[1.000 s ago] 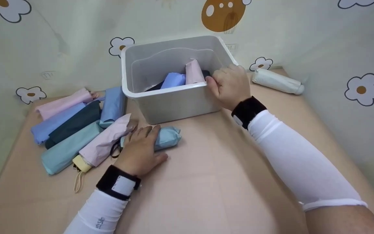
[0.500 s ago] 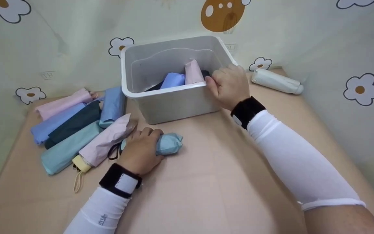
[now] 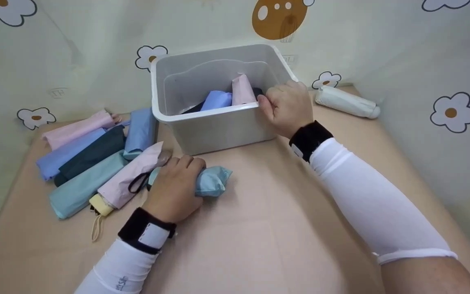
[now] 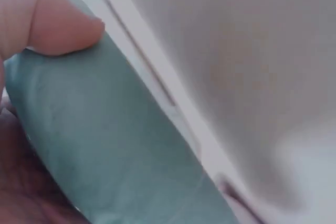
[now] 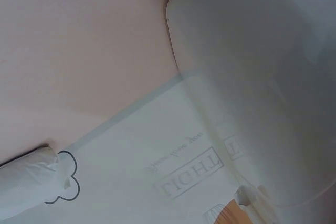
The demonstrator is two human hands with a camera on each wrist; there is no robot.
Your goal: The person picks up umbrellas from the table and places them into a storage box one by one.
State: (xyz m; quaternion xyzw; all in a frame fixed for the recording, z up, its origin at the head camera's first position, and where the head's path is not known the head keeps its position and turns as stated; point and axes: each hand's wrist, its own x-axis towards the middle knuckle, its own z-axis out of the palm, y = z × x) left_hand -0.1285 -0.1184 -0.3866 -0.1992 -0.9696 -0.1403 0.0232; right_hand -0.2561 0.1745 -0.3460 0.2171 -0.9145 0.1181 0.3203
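My left hand (image 3: pixel 178 185) grips a teal folding umbrella (image 3: pixel 212 181) around its middle, in front of the bin. In the left wrist view the thumb lies across the teal cover (image 4: pixel 115 129). A black wrist loop (image 3: pixel 138 183) hangs from the umbrella's left end. My right hand (image 3: pixel 290 107) holds the front right corner of a grey plastic bin (image 3: pixel 222 132), fingers curled over the rim. Inside the bin lie a blue umbrella (image 3: pixel 217 100), a pink one (image 3: pixel 243 90) and dark ones partly hidden by the front wall.
Left of the bin several folded umbrellas lie side by side, among them a pink one (image 3: pixel 78 130), a dark green one (image 3: pixel 92 154) and a lilac one with a yellow handle (image 3: pixel 131 177). A white umbrella (image 3: pixel 347 102) lies at the back right, by the flower-patterned wall (image 3: pixel 406 49).
My left hand has closed its fingers round the teal umbrella, which has shifted and tilted slightly, its black loop moving left. The right hand stays on the bin's corner.
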